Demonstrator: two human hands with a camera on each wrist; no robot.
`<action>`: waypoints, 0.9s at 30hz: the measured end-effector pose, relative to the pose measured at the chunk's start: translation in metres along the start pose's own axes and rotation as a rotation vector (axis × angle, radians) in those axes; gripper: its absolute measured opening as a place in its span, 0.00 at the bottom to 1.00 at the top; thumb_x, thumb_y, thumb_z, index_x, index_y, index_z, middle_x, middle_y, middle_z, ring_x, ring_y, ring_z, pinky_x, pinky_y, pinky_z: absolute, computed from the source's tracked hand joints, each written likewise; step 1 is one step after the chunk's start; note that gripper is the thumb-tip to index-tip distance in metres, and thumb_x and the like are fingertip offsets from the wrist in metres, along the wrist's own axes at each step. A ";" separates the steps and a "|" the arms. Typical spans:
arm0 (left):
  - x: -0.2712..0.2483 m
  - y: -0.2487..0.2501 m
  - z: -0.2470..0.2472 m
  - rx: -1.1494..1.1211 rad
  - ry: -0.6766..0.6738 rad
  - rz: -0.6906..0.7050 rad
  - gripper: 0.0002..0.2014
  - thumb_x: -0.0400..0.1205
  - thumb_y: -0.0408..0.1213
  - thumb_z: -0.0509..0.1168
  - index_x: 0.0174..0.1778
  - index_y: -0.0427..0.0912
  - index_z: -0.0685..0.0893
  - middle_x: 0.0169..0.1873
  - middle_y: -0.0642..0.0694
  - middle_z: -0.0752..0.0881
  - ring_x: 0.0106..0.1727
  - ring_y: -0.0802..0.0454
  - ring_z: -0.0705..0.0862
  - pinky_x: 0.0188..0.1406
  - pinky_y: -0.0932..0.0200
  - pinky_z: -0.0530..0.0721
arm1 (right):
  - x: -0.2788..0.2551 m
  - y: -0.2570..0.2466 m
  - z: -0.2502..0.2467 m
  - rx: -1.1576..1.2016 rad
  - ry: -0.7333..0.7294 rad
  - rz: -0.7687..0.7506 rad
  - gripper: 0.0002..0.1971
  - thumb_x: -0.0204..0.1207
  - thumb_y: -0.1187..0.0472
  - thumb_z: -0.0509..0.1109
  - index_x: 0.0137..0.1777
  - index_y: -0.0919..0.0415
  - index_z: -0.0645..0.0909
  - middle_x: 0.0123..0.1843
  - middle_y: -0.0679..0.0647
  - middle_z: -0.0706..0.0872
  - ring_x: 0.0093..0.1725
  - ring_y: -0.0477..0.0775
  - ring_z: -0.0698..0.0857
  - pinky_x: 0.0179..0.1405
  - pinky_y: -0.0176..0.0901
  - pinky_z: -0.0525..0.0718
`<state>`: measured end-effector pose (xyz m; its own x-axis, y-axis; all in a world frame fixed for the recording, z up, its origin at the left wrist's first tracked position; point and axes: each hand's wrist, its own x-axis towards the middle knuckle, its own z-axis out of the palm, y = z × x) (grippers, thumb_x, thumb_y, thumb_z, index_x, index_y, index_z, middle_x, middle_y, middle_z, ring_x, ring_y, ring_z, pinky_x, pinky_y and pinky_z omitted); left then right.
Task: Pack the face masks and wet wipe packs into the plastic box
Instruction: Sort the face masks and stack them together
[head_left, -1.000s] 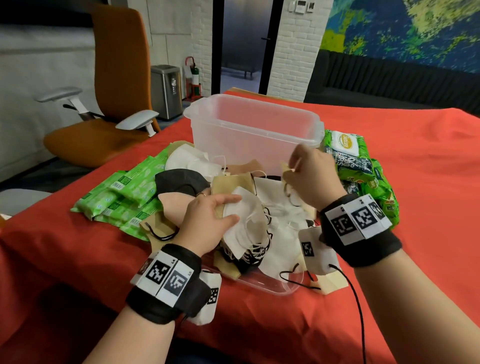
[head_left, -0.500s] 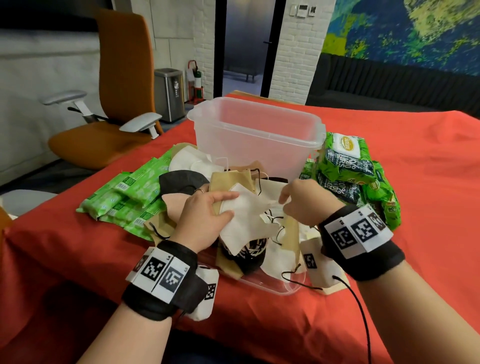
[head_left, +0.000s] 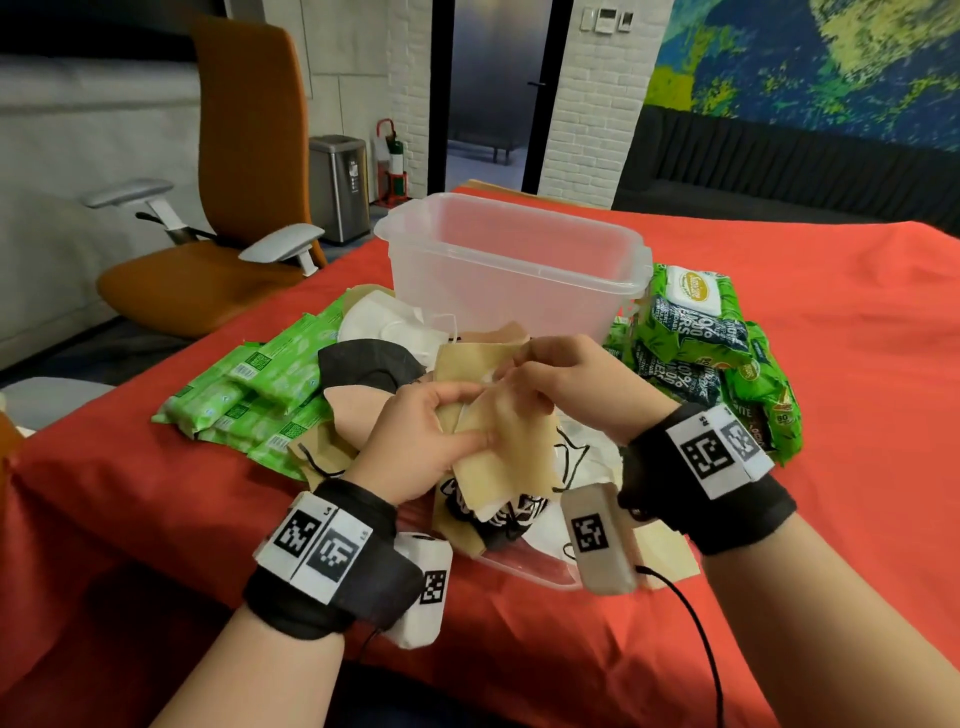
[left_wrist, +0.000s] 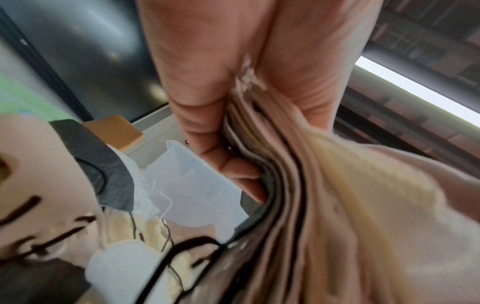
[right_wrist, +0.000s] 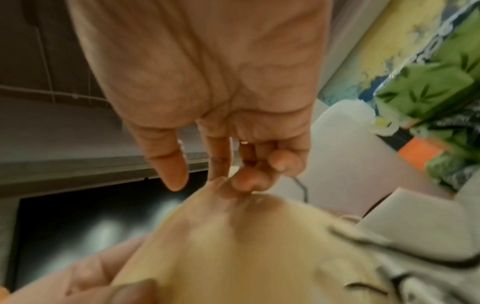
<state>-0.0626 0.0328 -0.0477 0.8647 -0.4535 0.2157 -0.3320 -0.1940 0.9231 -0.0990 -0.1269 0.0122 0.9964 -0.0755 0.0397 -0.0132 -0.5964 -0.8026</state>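
The left hand (head_left: 426, 441) clamps a fanned stack of soft fabric face masks (head_left: 498, 457) in tan, cream and white, thumb on top, fingers curled beneath; the left wrist view shows the layered edges squeezed in that grip. The right hand (head_left: 566, 384) comes in from the other side, and its fingertips (right_wrist: 241, 183) pinch the top corner of the uppermost tan mask. Both hands hover low over the loose heap of masks (head_left: 384, 364) on the red-clothed bench (head_left: 857, 364), just in front of the clear plastic box (head_left: 514, 265), which stands open with nothing visible inside.

These masks look featherlight and floppy. They will likely sag and slide over one another, and the black ear loops (head_left: 571, 457) dangling below the stack could snag on the heap. The safest hold is probably a flat pinch across the whole stack near its middle, loops tucked in. To the left lie flat bright-green wet wipe packs (head_left: 260, 384), and to the right of the box sit bulkier green and navy wet wipe packs (head_left: 696, 322). Those should be heavier and squashy with slick film, best taken across the body. Both forearms angle inward, wrists nearly level.
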 end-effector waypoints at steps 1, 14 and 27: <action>0.000 -0.001 -0.001 -0.053 -0.010 -0.019 0.20 0.68 0.28 0.77 0.51 0.53 0.86 0.49 0.51 0.88 0.52 0.55 0.86 0.56 0.60 0.82 | 0.001 0.004 -0.003 -0.064 0.003 -0.003 0.04 0.76 0.61 0.67 0.44 0.60 0.83 0.31 0.49 0.76 0.28 0.44 0.73 0.31 0.34 0.71; -0.001 0.006 -0.002 -0.320 -0.016 -0.045 0.21 0.58 0.46 0.74 0.48 0.49 0.87 0.51 0.50 0.88 0.51 0.60 0.86 0.50 0.67 0.83 | -0.006 0.018 -0.018 0.140 -0.120 -0.226 0.09 0.69 0.71 0.75 0.39 0.60 0.77 0.29 0.51 0.80 0.28 0.44 0.76 0.27 0.31 0.74; -0.003 -0.003 0.001 -0.139 -0.061 0.091 0.33 0.70 0.27 0.76 0.67 0.57 0.75 0.64 0.65 0.77 0.67 0.72 0.74 0.69 0.70 0.69 | -0.005 0.011 0.001 -0.384 0.069 -0.184 0.20 0.60 0.54 0.83 0.42 0.56 0.74 0.31 0.42 0.71 0.29 0.40 0.69 0.27 0.33 0.65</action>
<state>-0.0645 0.0336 -0.0517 0.8074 -0.5168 0.2848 -0.3490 -0.0289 0.9367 -0.1045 -0.1319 0.0028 0.9772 0.0144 0.2120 0.1209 -0.8581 -0.4991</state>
